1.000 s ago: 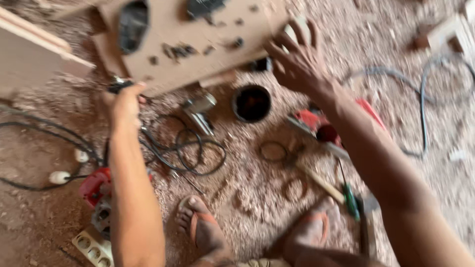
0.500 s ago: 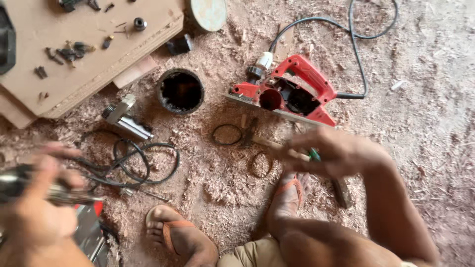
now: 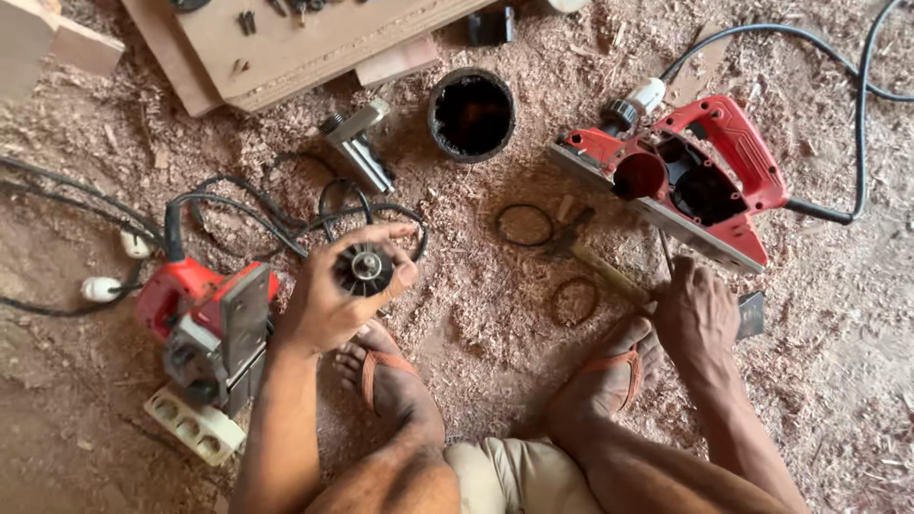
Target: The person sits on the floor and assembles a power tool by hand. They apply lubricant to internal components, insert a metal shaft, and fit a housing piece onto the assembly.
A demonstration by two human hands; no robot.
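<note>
A: Far left first. What lies there?

B: White plugs (image 3: 100,288) on black cables (image 3: 57,195), then a red power tool (image 3: 205,319) lying on the sawdust-covered floor (image 3: 476,333), with a white socket strip (image 3: 195,425) just below it.

A: Left hand?

B: Left hand (image 3: 328,300) raised, forearm coming up from the bottom edge, palm turned toward the camera. Fingers (image 3: 381,233) curled round a round black finned part (image 3: 365,268), thumb pressed at its right side. It is held clear of the floor, above the left foot (image 3: 386,381) in an orange-strapped sandal.

A: Behind it?

B: A grey metal piece (image 3: 360,148) lies near a tangle of black cord (image 3: 286,214). Further up, a wooden board (image 3: 305,43) with small dark bits on it. Right of that, a black cylinder (image 3: 471,114), open end up.

A: Centre?

B: Two dark rubber rings (image 3: 526,226) in the shavings, well apart from the left hand.

A: Right hand?

B: Right hand (image 3: 700,314) low, back of the hand upward, arm reaching down beside the right foot (image 3: 609,376). Fingers bent down onto a thin tool; how firmly they grip it, I cannot tell. A dark flat piece (image 3: 749,314) sits just beside the hand.

A: Beyond?

B: A red electric planer (image 3: 690,176) tipped on its side, black cord (image 3: 857,124) looping off right.
</note>
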